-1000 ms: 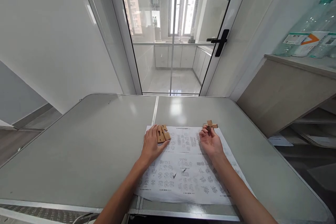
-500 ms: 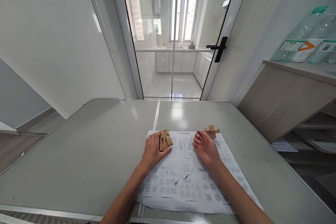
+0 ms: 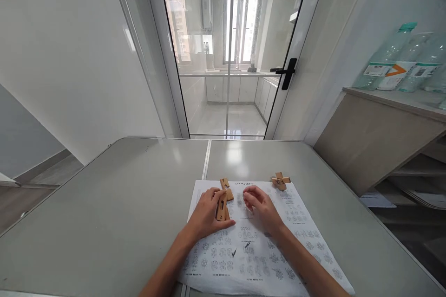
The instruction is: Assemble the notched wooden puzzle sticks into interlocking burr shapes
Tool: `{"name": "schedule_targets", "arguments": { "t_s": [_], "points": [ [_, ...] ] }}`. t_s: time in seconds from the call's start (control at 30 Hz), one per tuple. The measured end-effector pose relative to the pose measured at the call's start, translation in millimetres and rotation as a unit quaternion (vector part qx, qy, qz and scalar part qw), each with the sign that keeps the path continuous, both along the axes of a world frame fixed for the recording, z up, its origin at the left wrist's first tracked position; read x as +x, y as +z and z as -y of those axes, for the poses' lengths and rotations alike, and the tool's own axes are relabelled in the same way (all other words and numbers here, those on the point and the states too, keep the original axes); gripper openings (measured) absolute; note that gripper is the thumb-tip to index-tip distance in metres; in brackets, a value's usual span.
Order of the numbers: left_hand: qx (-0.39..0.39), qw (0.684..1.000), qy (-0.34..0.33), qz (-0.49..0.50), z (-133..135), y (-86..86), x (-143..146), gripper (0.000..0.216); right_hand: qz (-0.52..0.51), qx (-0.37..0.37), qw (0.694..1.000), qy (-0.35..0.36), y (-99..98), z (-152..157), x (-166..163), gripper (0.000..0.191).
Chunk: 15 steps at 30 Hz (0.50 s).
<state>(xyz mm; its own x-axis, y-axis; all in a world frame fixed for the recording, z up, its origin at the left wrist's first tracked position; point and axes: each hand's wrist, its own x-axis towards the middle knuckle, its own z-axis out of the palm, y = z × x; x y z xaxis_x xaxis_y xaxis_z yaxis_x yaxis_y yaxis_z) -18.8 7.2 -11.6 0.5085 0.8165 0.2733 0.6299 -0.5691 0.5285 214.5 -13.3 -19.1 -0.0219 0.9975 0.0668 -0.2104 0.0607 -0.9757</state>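
Note:
My left hand rests on the paper, its fingers curled over a flat slotted wooden puzzle piece marked "2"; the thumb stretches out below it. Part of another wooden piece shows under that one's right edge. Just beyond the fingertips lies a notched wooden piece. My right hand hovers to the right of these pieces, fingers loosely bent, with nothing visible in it. Several wooden pieces joined into a cross sit at the sheet's far right corner. The printed sheet carries rows of puzzle drawings and handwritten tick marks.
A grey table with a metal seam lies under the sheet. Behind it stands a glass door with a black handle. On the right, a wooden shelf holds plastic bottles, with papers on lower shelves.
My right hand has moved left, away from the cross and toward the left hand. The piece marked "2" has shifted nearer to me, apart from the notched piece. The view has tilted up slightly.

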Motion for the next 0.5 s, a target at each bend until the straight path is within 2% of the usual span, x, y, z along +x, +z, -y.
{"name": "schedule_targets", "arguments": {
  "t_s": [0.07,0.13,0.27,0.37,0.5],
  "points": [
    [-0.001,1.000,-0.010,-0.002,2,1.4,0,0.086,0.132,0.064,0.989,0.002,-1.0,4,-3,0.024],
    [-0.002,1.000,-0.016,0.000,3,2.6,0,0.086,0.229,0.123,0.965,0.012,-2.7,7,-6,0.026],
    [-0.007,0.999,-0.033,0.009,3,3.9,0,0.085,0.356,0.222,0.906,0.050,-9.5,10,-12,0.040],
    [-0.004,0.999,-0.038,0.019,3,3.2,1,0.084,0.412,0.237,0.878,0.058,-15.9,9,-14,0.045],
    [-0.001,0.999,-0.032,0.021,3,1.6,1,0.085,0.432,0.231,0.869,0.066,-19.9,9,-14,0.048]
  ]
}}
